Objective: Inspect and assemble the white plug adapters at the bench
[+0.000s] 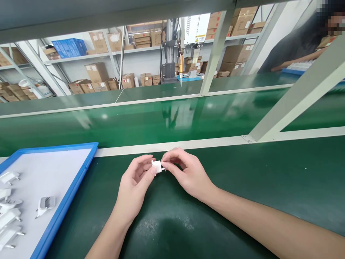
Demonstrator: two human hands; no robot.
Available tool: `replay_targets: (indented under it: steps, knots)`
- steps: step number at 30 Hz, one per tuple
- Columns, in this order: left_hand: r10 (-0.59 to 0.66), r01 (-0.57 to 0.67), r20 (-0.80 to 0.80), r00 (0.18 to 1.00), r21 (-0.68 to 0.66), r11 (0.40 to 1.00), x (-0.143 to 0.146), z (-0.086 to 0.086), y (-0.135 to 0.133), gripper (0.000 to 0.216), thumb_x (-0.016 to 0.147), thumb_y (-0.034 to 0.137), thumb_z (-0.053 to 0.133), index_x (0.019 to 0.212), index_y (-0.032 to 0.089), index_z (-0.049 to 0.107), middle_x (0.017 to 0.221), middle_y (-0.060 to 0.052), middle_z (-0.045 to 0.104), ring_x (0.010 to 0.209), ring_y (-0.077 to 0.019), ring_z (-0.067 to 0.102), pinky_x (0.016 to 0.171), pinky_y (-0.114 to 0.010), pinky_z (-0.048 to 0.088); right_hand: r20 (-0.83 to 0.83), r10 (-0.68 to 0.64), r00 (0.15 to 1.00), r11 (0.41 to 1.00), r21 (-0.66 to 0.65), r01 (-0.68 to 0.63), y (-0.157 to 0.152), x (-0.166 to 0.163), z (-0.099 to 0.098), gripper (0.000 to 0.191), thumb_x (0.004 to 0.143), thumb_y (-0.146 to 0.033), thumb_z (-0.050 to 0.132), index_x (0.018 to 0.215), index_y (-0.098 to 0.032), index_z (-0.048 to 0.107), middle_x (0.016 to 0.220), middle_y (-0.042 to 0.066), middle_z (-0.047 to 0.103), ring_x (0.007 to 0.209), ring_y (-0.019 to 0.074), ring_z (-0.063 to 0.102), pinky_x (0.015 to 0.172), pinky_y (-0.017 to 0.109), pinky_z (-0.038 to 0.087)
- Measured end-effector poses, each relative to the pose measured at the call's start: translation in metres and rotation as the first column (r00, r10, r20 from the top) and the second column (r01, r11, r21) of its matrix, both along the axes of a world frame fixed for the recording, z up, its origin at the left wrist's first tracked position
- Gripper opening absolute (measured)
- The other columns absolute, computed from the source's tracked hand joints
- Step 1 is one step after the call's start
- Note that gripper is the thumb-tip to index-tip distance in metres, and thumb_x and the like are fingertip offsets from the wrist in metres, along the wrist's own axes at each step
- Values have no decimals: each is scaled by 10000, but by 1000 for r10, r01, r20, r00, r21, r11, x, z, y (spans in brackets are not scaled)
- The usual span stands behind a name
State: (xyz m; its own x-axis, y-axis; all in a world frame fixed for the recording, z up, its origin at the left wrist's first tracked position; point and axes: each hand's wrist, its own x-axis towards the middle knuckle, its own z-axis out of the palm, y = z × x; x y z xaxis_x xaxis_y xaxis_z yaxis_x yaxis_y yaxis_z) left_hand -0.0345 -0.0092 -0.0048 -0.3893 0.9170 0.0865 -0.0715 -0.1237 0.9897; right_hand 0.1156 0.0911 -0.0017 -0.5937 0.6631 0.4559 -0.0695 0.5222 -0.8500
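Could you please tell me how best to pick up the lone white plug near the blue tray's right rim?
I'd pinch the white plug across its boxy body, probably from above and right: its narrow pin end points lower left, and the other plugs lie to its left.

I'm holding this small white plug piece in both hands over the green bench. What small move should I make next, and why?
Probably steady the white plug piece with your left hand and gently work its right end with your right hand: the left thumb and fingers hold its body, while the right thumb and forefinger meet at that end.
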Motion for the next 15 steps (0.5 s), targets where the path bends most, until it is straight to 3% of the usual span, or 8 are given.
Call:
replay_targets:
  steps: [3,8,15]
  knots:
    - [0,1,28,1000,-32,999,-2,-2,1,450,820,437,779,1152,166,643,1120,-100,679,963,-209,690,894,-352,590,-23,-59,998,996,61,60,2,0,0,42,958,-206,646,917,-214,652,913,19,653,849,187,611,783,312,478]
    - [-38,38,81,996,8,999,-6,-7,1,468,803,392,813,1173,171,631,1151,-99,671,1078,-219,659,964,-348,561,-44,-99,994,991,83,102,2,1,2,53,933,-193,677,888,-220,665,903,13,652,871,193,606,784,318,470]
    - [-42,43,101,994,-5,999,-7,-11,2,467,856,471,759,1186,169,622,1136,-85,678,1009,-177,670,941,-318,571,-44,-97,994,994,39,99,1,1,0,74,899,-196,699,838,-208,657,859,7,629,813,179,599,746,307,463]
